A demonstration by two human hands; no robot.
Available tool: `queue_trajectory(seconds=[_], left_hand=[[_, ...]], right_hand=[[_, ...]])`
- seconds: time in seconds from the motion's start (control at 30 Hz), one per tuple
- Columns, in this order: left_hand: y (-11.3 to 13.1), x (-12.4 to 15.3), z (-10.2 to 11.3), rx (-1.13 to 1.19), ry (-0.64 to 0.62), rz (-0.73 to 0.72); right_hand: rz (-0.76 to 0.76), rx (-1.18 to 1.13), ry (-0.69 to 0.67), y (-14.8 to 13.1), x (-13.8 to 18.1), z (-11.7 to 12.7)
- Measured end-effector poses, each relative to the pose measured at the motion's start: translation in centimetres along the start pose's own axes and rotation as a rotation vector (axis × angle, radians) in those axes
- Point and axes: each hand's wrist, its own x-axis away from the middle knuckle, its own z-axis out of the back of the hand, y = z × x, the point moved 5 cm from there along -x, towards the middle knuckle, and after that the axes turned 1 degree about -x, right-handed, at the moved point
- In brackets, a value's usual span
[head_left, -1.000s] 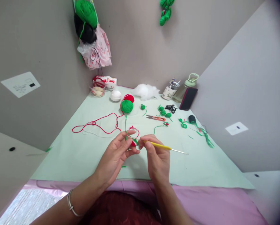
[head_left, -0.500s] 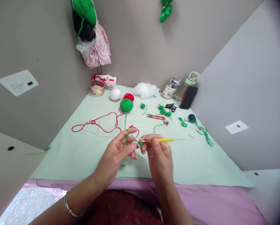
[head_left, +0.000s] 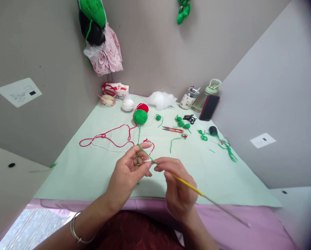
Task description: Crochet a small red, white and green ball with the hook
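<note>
My left hand (head_left: 128, 172) is closed, pinching a small crochet piece and a strand of green yarn (head_left: 144, 153) that runs over its forefinger and up to the green yarn ball (head_left: 140, 116). My right hand (head_left: 177, 185) is closed round a yellow-handled crochet hook (head_left: 190, 186). The hook's working end meets the yarn at my left fingertips, and its long metal tail slants down to the right. The crochet piece itself is mostly hidden behind my fingers.
On the pale green mat (head_left: 98, 166) lie a red yarn strand (head_left: 105, 137), a red ball, a white ball (head_left: 128, 105), stuffing (head_left: 161, 99), snips (head_left: 173, 130), small green crochet bits (head_left: 182, 124), a cup, a bottle (head_left: 206, 95) and a phone (head_left: 209, 107). Bags of yarn (head_left: 99, 38) hang on the wall.
My right hand has swung the hook's tail from pointing right and level to slanting down towards me. Both hands have dropped slightly. The green strand now stretches taut between them.
</note>
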Motion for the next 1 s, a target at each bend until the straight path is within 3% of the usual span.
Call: queue_trajectory(seconds=[0.13, 0.23, 0.33, 0.4, 0.47, 0.57, 0.83, 1.0], left_hand=[[0.1, 0.3, -0.4, 0.024, 0.019, 0.01], [-0.4, 0.1, -0.7, 0.155, -0.065, 0.164], [-0.6, -0.1, -0.7, 0.294, -0.125, 0.318], [-0.3, -0.3, -0.6, 0.316, -0.134, 0.325], [0.0, -0.4, -0.6, 0.29, -0.118, 0.275], [0.3, -0.4, -0.6, 0.227, -0.089, 0.207], [0.6, -0.4, 0.1, 0.19, -0.061, 0.18], [0.5, -0.1, -0.3, 0.202, -0.092, 0.191]], right_hand=[[0.19, 0.226, -0.008, -0.2, 0.5, -0.6], [0.316, 0.349, 0.055, -0.3, 0.8, -0.8], [0.132, 0.146, 0.114, 0.6, 0.4, -0.2], [-0.066, -0.086, 0.159, 1.4, -0.1, 0.2], [-0.17, -0.25, 0.181, 1.7, -0.6, 0.2], [-0.186, -0.315, 0.14, 1.5, -1.2, -0.2], [-0.171, -0.218, 0.152, 0.8, -0.7, 0.6], [-0.282, -0.45, 0.183, 1.8, -0.9, 0.4]])
